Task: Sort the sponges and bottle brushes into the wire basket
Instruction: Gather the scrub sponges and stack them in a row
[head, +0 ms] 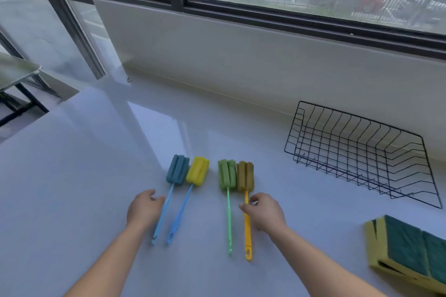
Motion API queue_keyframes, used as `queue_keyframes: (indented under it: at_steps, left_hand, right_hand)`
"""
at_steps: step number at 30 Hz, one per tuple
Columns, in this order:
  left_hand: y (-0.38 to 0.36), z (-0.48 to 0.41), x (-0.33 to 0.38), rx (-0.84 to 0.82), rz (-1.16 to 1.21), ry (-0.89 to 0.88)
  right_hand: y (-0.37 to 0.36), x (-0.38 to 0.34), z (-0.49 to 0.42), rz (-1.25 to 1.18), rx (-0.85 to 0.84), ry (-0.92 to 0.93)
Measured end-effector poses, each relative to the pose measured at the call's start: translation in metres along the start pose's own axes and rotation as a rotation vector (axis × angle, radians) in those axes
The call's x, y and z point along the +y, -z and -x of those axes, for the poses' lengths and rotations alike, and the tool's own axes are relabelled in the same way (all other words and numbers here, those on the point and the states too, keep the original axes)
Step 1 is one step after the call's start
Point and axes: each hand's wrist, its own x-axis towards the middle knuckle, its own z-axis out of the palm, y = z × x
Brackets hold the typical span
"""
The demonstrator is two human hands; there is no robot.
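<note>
While the wire basket (357, 149) holds nothing, 4 bottle brushes (226, 176) and stacked sponges (405, 248) wait beside it. Left hand (144, 210) fingers hang relaxed; right hand (265, 214) fingers straddle 1 handle (247, 229), pinch unclear.

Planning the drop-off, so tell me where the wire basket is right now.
Head view: the wire basket stands on the right of the white counter, near the wall, beyond the stack of sponges and right of the brown-headed brush.

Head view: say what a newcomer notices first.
Four bright bottle brushes lie side by side on the counter, the left hand at the light-blue handle, the right hand at the yellow handle. A black wire basket sits empty to their right, with green-and-yellow sponges stacked front right.
</note>
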Motion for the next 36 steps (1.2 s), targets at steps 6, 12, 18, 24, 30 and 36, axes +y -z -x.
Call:
queue_keyframes:
  at_steps: [6, 12, 18, 24, 30, 36]
  left_hand:
    - [-0.012, -0.003, 0.003, -0.050, 0.064, -0.075]
    - [-0.030, 0.006, 0.012, -0.073, 0.025, -0.166]
    - [-0.037, 0.013, 0.018, -0.098, 0.004, -0.221]
    - [-0.040, 0.013, 0.018, -0.104, -0.015, -0.209]
    - [-0.044, 0.033, 0.019, 0.155, -0.095, -0.289]
    - [-0.073, 0.058, 0.042, -0.006, -0.552, -0.472]
  right_hand:
    - [-0.018, -0.009, -0.010, 0.015, 0.041, 0.031]
    - [-0.023, -0.014, -0.015, 0.033, 0.038, 0.053]
    - [-0.026, -0.020, -0.019, 0.064, -0.003, 0.097]
    - [-0.027, -0.020, -0.020, 0.033, 0.004, 0.125]
    - [-0.026, -0.014, -0.020, 0.019, 0.023, 0.147]
    - [-0.024, -0.014, -0.021, 0.017, 0.024, 0.152]
